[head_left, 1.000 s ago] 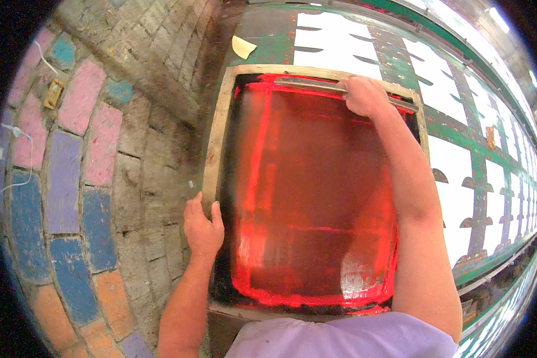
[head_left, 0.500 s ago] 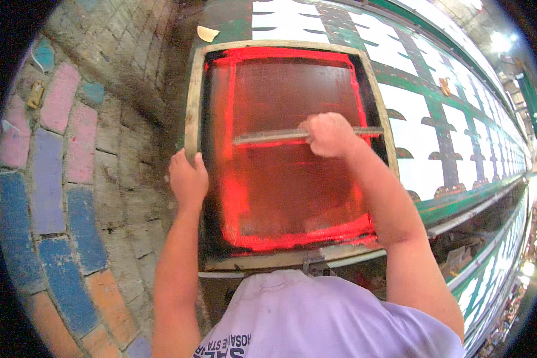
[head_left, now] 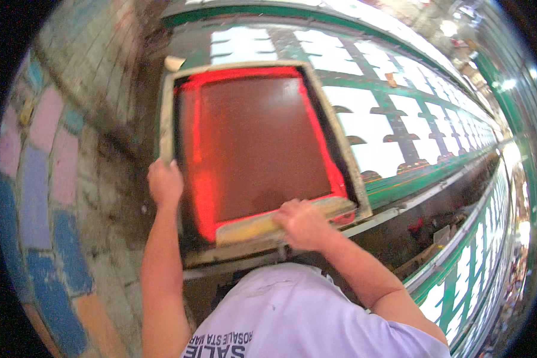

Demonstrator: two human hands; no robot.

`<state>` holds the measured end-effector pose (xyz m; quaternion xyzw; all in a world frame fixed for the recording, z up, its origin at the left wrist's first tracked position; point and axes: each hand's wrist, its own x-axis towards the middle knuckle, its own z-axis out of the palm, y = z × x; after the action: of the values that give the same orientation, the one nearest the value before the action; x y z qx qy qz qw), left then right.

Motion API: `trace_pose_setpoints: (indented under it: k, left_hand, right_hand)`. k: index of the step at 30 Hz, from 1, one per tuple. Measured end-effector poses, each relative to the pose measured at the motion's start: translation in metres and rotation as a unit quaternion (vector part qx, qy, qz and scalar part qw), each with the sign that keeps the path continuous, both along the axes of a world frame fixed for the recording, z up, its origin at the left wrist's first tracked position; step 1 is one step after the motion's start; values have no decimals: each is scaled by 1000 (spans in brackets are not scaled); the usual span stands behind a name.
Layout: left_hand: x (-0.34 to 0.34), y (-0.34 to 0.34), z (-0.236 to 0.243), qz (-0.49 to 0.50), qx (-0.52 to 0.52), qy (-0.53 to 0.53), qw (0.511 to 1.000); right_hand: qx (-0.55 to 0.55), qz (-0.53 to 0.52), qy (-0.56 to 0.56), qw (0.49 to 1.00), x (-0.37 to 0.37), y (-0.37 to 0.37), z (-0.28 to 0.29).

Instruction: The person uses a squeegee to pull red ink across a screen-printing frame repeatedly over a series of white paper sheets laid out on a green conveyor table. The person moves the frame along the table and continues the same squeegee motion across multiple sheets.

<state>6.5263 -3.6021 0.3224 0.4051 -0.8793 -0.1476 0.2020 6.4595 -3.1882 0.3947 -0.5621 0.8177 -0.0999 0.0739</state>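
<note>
A wooden-framed printing screen [head_left: 253,143] lies before me, its mesh dark brownish red with bright red ink along the borders. My left hand [head_left: 164,182] is closed round the left rail of the wooden frame [head_left: 166,128]. At the near end of the mesh, my right hand [head_left: 305,224] grips a long squeegee [head_left: 250,228] with a yellowish, worn wooden handle. The squeegee lies across almost the full width of the screen, close to the near rail. Its blade edge is hidden under the handle.
Right of the screen runs a long green table [head_left: 394,179] bearing rows of white cut fabric pieces [head_left: 358,119]. A second green table [head_left: 459,262] stands beyond a gap at lower right. Painted floor blocks [head_left: 36,197] lie at left. A pale scrap [head_left: 174,63] touches the frame's far left corner.
My right hand has drawn the squeegee from mid-screen toward me to the near end, and its handle now tilts. My left hand still holds the frame. The whole view has shifted.
</note>
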Motion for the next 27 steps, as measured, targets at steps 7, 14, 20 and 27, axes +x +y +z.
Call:
trace_pose_setpoints:
  k: [7, 14, 20, 27]
  left_hand:
    - [-2, -9, -14, -2, -11, 14, 1000]
    - [15, -35, -43, -24, 22, 35, 999]
    - [28, 8, -12, 234, -15, 39, 971]
    - [42, 121, 17, 250, -110, -41, 961]
  right_hand:
    - [-99, 35, -46, 993, -26, 50, 0]
    - [-223, -95, 56, 969, -211, 210, 25]
    - [-286, -258, 28, 923, -368, 359, 14]
    - [-297, -427, -76, 851, -571, 410, -14]
